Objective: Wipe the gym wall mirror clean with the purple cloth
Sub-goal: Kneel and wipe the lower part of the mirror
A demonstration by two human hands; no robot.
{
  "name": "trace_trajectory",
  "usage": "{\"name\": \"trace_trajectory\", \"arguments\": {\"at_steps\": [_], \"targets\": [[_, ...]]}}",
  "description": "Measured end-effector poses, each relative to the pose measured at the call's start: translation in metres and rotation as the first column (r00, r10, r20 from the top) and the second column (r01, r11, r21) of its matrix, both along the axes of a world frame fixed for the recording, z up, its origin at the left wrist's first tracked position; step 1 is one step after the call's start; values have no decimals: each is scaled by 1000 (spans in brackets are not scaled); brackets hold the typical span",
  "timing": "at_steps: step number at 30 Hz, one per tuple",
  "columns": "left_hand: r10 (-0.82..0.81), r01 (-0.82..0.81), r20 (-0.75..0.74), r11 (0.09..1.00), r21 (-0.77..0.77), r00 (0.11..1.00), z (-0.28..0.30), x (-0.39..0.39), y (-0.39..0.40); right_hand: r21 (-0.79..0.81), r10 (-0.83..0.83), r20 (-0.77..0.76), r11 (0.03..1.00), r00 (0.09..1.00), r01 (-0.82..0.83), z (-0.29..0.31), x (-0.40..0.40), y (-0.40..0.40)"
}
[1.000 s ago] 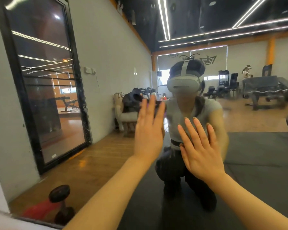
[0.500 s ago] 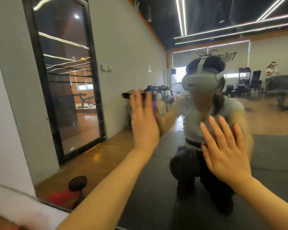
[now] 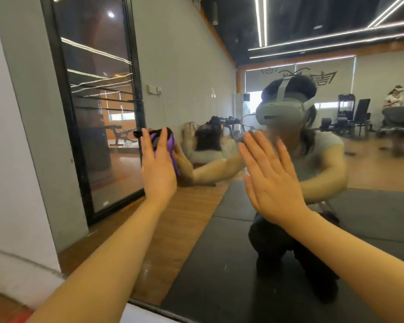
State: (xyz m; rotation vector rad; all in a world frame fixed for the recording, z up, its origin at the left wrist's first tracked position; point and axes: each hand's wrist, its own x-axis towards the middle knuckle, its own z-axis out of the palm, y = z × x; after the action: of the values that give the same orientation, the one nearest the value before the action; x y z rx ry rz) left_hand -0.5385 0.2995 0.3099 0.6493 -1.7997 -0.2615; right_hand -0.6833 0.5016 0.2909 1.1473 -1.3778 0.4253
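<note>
Against the big shiny wall mirror (image 3: pixel 254 241), two bare hands were pressed flat, and the glass looked smooth and a little smeary. At about 9 o'clock from the middle of the view, the left hand (image 3: pixel 158 165) had straight fingers that pointed up toward 12 o'clock, and it pushed the purple cloth (image 3: pixel 170 148) onto the glass. The cloth was soft and bunched up, with folds in it, and only a thin strip showed past the fingers and the side of the palm. A darker bit showed at its top, but I could not tell if that was part of the cloth. Its long side ran up and down, from 12 o'clock to 6 o'clock, along the right edge of the left hand. The right hand (image 3: pixel 274 180) was near the middle of the view, well apart from the cloth, spread wide, holding nothing, with its fingers tipped toward 11 o'clock. The mirror showed a crouching person in a gray shirt and dark pants with a gray headset (image 3: pixel 281 110). At 9 o'clock stood a tall dark glass door (image 3: pixel 98 101) with a black frame in a plain gray wall. Low in the mirror were a brown wood floor and flat black mats (image 3: pixel 371 215).
</note>
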Motion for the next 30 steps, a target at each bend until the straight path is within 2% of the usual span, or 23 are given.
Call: {"name": "trace_trajectory", "arguments": {"at_steps": [4, 7, 9, 11, 13, 15, 18, 20, 22, 24, 26, 28, 30], "targets": [[-11, 15, -101, 999, 32, 995, 2, 2, -13, -21, -118, -26, 993, 993, 118, 2, -4, -27], [-127, 132, -163, 991, 18, 978, -9, -17, 11, -36, -184, -50, 983, 982, 183, -1, -7, -30], [-203, 188, -96, 971, -145, 974, -31, -31, 33, -30, -194, -58, 981, 979, 192, -1, -8, -30], [-214, 202, 11, 905, -374, 977, -57, -44, 46, -31, -193, -54, 981, 980, 191, -1, -8, -31], [-201, 202, 49, 871, -448, 978, -67, -49, 41, -27, -192, -47, 981, 980, 191, -2, -7, -30], [-218, 207, 10, 911, -358, 976, -62, -42, 28, -27, -189, -48, 982, 981, 187, -2, -7, -30], [-108, 108, -226, 994, -11, 968, -53, -19, 8, -34, -202, -55, 979, 978, 201, -2, -6, -30], [-24, 76, -337, 987, 142, 941, -52, -12, -5, -43, -218, -54, 975, 974, 216, -2, -6, -31], [-36, 141, -407, 963, 230, 913, -54, -16, -2, -38, -227, -51, 974, 973, 225, -2, -6, -32], [-88, 178, -398, 964, 196, 913, -68, -29, 25, -31, -236, -54, 972, 970, 235, -2, -7, -32], [-175, 194, -269, 980, 46, 947, -99, -42, 60, -36, -238, -62, 971, 969, 237, -2, -7, -32], [-170, 160, -157, 984, -73, 973, -124, -52, 73, -36, -233, -62, 972, 971, 231, -1, -7, -32], [-173, 168, -154, 985, -43, 973, -127, -53, 71, -32, -237, -65, 971, 969, 236, -1, -6, -33]]}}
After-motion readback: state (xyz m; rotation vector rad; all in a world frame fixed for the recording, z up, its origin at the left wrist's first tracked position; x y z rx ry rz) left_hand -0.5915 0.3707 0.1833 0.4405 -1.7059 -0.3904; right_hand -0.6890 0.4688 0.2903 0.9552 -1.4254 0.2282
